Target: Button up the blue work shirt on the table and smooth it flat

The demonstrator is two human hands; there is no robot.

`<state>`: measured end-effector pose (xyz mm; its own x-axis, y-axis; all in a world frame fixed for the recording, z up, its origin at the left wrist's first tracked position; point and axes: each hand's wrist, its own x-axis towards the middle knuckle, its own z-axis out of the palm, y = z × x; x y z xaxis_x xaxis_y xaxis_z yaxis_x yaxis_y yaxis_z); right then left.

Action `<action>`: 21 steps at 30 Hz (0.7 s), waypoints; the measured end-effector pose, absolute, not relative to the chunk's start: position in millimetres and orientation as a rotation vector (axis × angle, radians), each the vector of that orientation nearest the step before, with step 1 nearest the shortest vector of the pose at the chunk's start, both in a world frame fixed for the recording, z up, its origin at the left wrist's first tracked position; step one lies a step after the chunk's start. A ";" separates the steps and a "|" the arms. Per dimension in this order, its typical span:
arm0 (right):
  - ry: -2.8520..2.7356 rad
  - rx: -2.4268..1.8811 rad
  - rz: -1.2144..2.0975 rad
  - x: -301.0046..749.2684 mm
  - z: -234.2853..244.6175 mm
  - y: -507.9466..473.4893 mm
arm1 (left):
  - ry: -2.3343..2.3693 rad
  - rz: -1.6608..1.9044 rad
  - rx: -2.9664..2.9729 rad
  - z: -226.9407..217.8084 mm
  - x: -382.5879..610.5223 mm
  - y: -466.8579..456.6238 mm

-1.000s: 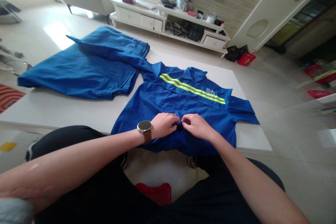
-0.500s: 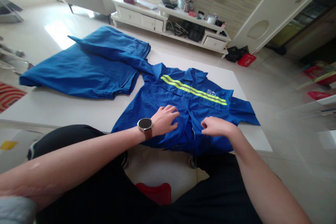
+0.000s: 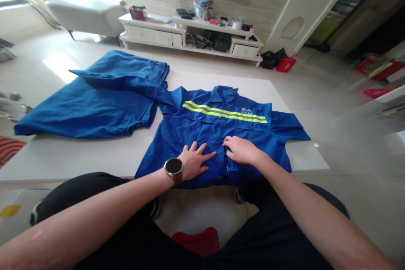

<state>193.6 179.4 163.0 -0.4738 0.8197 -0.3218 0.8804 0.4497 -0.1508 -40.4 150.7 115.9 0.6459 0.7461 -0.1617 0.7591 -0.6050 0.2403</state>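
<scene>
White tabletop (image 3: 79, 160) is filling the mid view. Blue trousers (image 3: 91, 101) are lying flat over its 10 o'clock part, one end reaching the shirt's shoulder. The blue shirt (image 3: 253, 135) is lying front-up at the table's 6 o'clock, w/ its collar pointing to 12, short sleeves spreading to 3 and 9, and hem hanging over the near edge. The 9 o'clock sleeve is meeting the trousers, but over or under, can't tell. A yellow-green reflective stripe (image 3: 221, 113) is running across the chest. On the lower front the left hand (image 3: 194, 162) is lying released, palm down, fingers fanning, pressing the panel at approx 7 o'clock of the shirt. Just beside it, at 5 o'clock, the right hand (image 3: 242, 151) is sitting knuckles-up, fingers curling onto the front opening. Whether it's pinching the edge or only resting, can't tell. A brown-strapped watch (image 3: 174, 166) is sitting on the left wrist. Risk, imo: the overhanging hem is putting weight toward the lap, so a sideways shove from the flat palm could drag the shirt off. Uneven pressing could bunch the two front edges out of line, and a tug could pull the trousers along too.
</scene>
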 end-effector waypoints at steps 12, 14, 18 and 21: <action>2.373 1.788 -0.377 186.0 156.9 193.7 | 1.084 -0.033 2.634 136.0 -35.9 148.2; 2.417 1.778 -0.410 186.2 159.3 194.2 | 1.096 0.006 2.596 136.9 -35.8 150.5; 2.511 1.786 -0.523 186.4 166.9 192.7 | 1.208 0.160 2.423 136.2 -32.1 158.3; 2.567 1.785 -0.627 185.1 170.2 189.5 | 1.271 0.308 2.281 133.8 -27.7 163.0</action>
<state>185.1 189.5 170.2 -0.3726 0.9100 -0.1818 0.8913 0.2964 -0.3431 -27.7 163.0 133.8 0.5368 0.8424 -0.0468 0.7274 -0.4340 0.5315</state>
